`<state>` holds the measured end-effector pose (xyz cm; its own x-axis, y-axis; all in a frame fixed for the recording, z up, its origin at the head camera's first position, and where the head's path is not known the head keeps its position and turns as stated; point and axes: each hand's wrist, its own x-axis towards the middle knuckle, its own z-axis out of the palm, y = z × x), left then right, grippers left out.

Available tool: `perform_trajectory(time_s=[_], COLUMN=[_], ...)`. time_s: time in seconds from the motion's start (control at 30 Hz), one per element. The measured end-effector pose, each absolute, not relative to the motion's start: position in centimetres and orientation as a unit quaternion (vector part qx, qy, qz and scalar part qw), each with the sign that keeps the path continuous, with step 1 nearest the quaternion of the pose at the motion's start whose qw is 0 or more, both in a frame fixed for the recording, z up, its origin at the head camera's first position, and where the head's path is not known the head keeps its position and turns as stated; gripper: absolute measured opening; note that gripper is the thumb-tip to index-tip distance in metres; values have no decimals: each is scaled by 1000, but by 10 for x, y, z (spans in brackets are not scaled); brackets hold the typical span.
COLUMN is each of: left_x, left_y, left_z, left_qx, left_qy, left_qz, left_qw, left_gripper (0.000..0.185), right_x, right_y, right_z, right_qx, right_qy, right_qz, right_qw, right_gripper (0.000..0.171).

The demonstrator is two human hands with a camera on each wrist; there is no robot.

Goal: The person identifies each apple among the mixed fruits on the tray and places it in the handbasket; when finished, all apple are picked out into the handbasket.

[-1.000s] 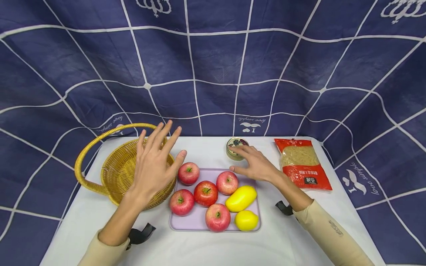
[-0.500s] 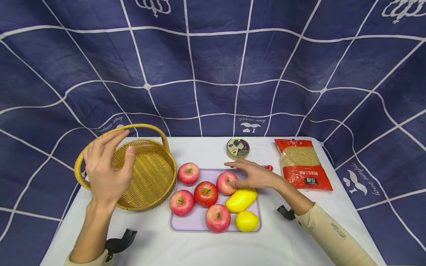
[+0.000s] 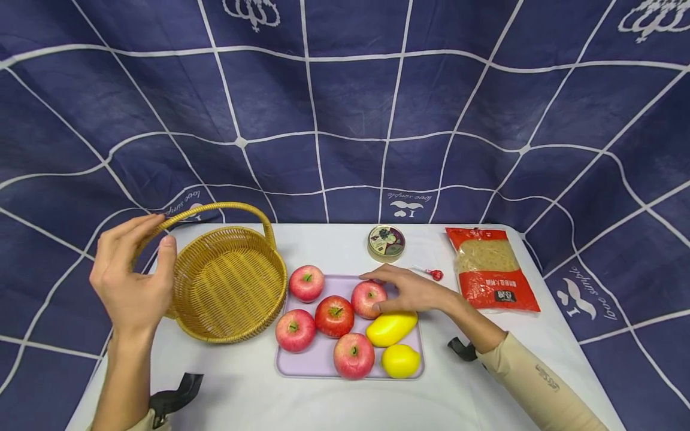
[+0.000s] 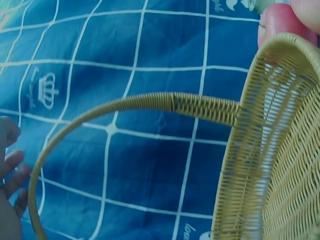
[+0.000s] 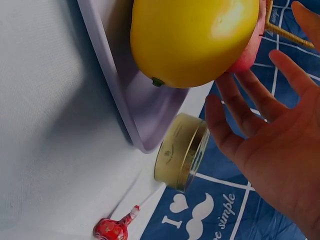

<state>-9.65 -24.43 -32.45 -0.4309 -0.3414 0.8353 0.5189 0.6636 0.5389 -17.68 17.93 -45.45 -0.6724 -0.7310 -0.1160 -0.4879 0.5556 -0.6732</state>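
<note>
In the head view my left hand (image 3: 132,278) is beside the raised handle (image 3: 232,206) of a yellow wicker basket (image 3: 185,323), fingers bent with a gap to the thumb. The left wrist view shows its fingertips (image 4: 20,175) right by the handle, not wrapped round it. My right hand (image 3: 412,288) is at the back right apple (image 3: 368,299), fingers behind it and thumb at its near side. In the right wrist view its fingers are spread, fingertips close to that apple (image 5: 247,57). The apple sits on a lilac tray (image 3: 307,363).
Several other apples (image 3: 335,316), a yellow mango (image 3: 392,329) and a lemon (image 3: 401,361) lie on the tray. Behind it stand a round tin (image 3: 386,242) and a red-wrapped lollipop (image 3: 435,274). A red food packet (image 3: 493,269) lies on the right. A blue checked cloth (image 3: 345,108) hangs behind.
My left hand has moved left from over the basket to its handle. My right hand has come down from by the tin to the back right apple, uncovering the lollipop.
</note>
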Motion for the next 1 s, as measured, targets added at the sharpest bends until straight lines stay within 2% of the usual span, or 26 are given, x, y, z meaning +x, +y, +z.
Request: perform_trajectory(time_s=[0.4,0.73,1.0], left_x=[-97,-99,-105], left_y=[-275,-290,-300], left_z=[-335,-349,-368], left_qx=[-30,-60,-75], left_qy=[-734,-703,-661], left_qz=[-432,-484,-531], left_qw=[524,518,525], left_gripper=[20,14,17], right_x=[-177,-177,-178], right_y=[178,176,173], right_z=[-459,-464,-464], right_qx=[-356,-355,-358], right_qy=[861,862,866], right_qz=[-302,-293,-279], right_qw=[203,211,211], right_gripper=[61,63,69])
